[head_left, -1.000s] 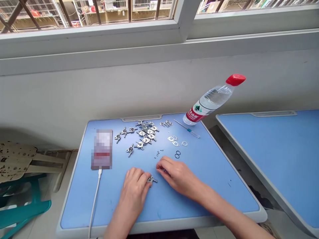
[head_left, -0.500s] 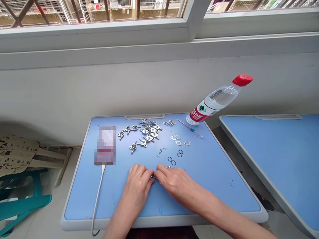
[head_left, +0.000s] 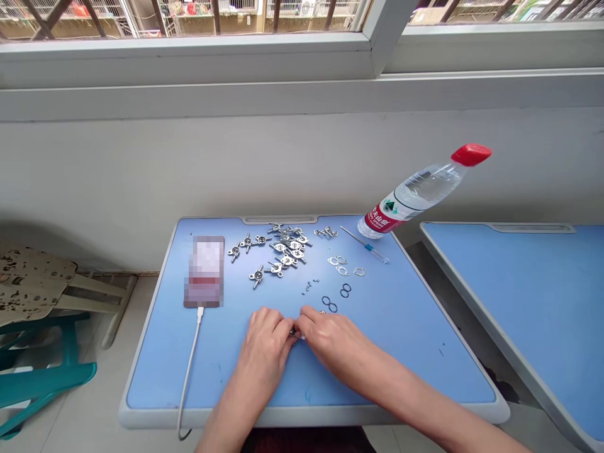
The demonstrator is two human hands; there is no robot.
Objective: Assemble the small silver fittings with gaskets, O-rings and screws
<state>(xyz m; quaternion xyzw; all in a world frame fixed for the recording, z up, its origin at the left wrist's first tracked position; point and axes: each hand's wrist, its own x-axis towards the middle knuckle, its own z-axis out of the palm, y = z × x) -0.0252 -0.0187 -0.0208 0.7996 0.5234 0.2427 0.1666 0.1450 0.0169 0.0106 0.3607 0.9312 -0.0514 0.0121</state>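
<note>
Near the front middle of the blue desk [head_left: 189, 377], my left hand [head_left: 265, 345] is closed around a small metal fitting [head_left: 292, 331], mostly covered by the fingers. Pressed up against it from the right, my right hand [head_left: 333, 340] is closed in a pinch; what its fingertips grip is hidden. Just beyond the hands lie several black rubber rings [head_left: 329, 304] and a few tiny screws [head_left: 309, 286]. Flat metal gaskets [head_left: 342, 271] are farther right. A pile of similar metal fittings [head_left: 287, 248] spreads across the back of the desk.
A phone [head_left: 207, 270] with a white cable [head_left: 190, 371] lies on the left. At the back right are a thin screwdriver [head_left: 365, 244], small metal pieces [head_left: 325, 232] and a water bottle [head_left: 410, 195]. A second desk [head_left: 528, 283] stands to the right, a teal stool [head_left: 51, 377] to the left.
The view has shifted slightly, so everything appears a little to the right. My right fingers have closed in over the fitting, which shows less than before.
</note>
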